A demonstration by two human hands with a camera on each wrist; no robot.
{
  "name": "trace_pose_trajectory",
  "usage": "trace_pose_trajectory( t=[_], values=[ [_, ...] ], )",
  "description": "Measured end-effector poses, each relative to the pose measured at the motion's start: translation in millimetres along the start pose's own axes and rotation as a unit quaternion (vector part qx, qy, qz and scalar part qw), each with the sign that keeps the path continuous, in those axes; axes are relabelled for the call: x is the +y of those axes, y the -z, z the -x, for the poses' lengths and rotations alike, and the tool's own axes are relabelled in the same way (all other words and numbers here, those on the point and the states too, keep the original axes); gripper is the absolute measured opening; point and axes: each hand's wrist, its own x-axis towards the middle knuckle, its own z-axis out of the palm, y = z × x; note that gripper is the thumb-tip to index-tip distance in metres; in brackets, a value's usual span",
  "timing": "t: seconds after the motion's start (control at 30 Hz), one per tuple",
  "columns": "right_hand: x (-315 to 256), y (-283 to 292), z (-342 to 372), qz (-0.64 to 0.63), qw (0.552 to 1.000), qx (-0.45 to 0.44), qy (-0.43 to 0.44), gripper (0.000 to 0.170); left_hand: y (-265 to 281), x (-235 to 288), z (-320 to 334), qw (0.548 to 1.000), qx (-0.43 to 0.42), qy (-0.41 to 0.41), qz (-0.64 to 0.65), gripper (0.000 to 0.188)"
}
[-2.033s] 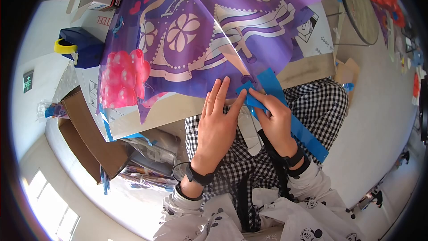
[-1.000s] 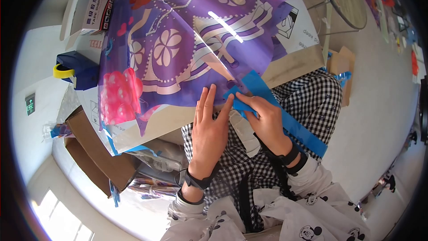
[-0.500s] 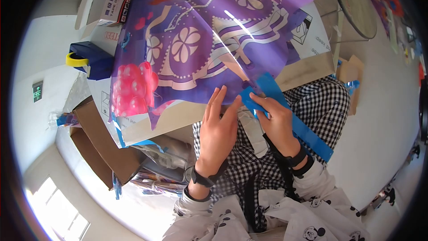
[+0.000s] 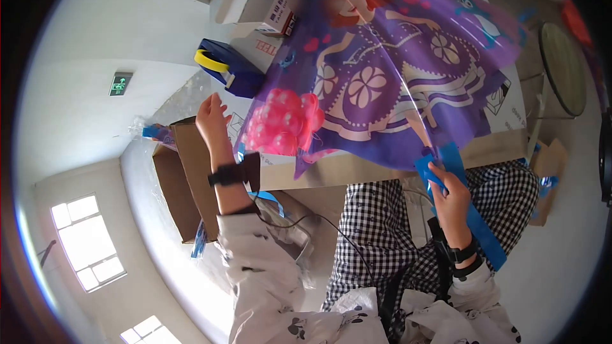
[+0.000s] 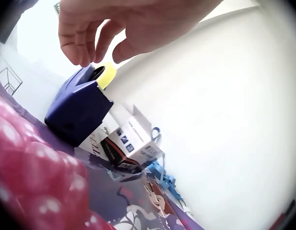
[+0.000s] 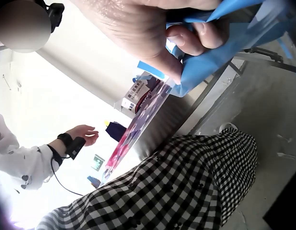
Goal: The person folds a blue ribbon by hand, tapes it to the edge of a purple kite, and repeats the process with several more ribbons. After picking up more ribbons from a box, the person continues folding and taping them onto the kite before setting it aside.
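Note:
A flat purple foil balloon (image 4: 382, 121), printed with a red-haired figure in a gown, lies over a white box top. At its lower edge my right hand (image 4: 452, 204) pinches a blue plastic strip (image 4: 488, 242) between thumb and fingers. The strip's loose end trails down over the checked trousers. My left hand (image 4: 213, 118) is raised at the left, holding nothing, its fingers loosely bent. Nearest to it stands a dark blue tape dispenser (image 4: 239, 76) with a yellow roll (image 4: 209, 60). In the left wrist view the fingertips hang just above that dispenser (image 5: 76, 108).
A tape dispenser carton (image 4: 277, 13) stands behind the dispenser. Left of the table is an open brown cardboard box (image 4: 197, 178). A round stool (image 4: 562, 67) and another small carton (image 4: 549, 169) are at the right. A cable (image 4: 338, 232) runs from the left wrist across the lap.
My left hand has left the balloon's lower edge and moved left toward the tape dispenser. The right hand keeps its pinch on the blue strip. The head view has turned left.

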Motion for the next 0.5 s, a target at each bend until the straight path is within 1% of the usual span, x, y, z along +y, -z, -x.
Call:
trace_pose_trajectory(
  t=[0.07, 0.1, 0.17, 0.27, 0.3, 0.37, 0.47, 0.5],
  values=[
    [1.1, -2.4, -0.6, -0.006, 0.999, 0.026, 0.024, 0.038, -7.9, 9.5, -21.4, 0.995, -0.028, 0.087, 0.029, 0.031],
    [0.9, -3.5, -0.9, -0.008, 0.999, 0.039, 0.035, 0.038, -9.0, 11.2, -30.7, 0.986, -0.064, 0.128, 0.081, 0.029],
    [-2.4, -1.5, -1.4, -0.009, 0.999, 0.034, 0.029, 0.039, -7.7, 4.4, -51.0, 0.951, -0.134, 0.210, 0.184, 0.025],
    [-2.7, -0.2, -0.9, -0.006, 0.999, 0.026, 0.021, 0.040, -7.2, -6.0, -76.2, 0.910, -0.163, 0.286, 0.251, 0.024],
    [-2.3, -0.2, -0.4, -0.005, 1.000, 0.024, 0.018, 0.040, -8.3, -10.9, -79.0, 0.902, -0.145, 0.306, 0.269, 0.023],
    [-2.5, 0.4, -0.2, -0.003, 1.000, 0.020, 0.019, 0.041, -12.6, 2.2, -65.1, 0.882, -0.108, 0.345, 0.303, 0.021],
    [-1.5, -0.4, 0.1, -0.003, 0.999, 0.026, 0.028, 0.042, -11.4, 6.9, -58.8, 0.875, -0.119, 0.343, 0.321, 0.018],
    [-1.2, -0.6, -0.4, -0.003, 0.999, 0.029, 0.033, 0.043, -10.6, 9.1, -57.9, 0.867, -0.104, 0.355, 0.335, 0.019]
  ],
)
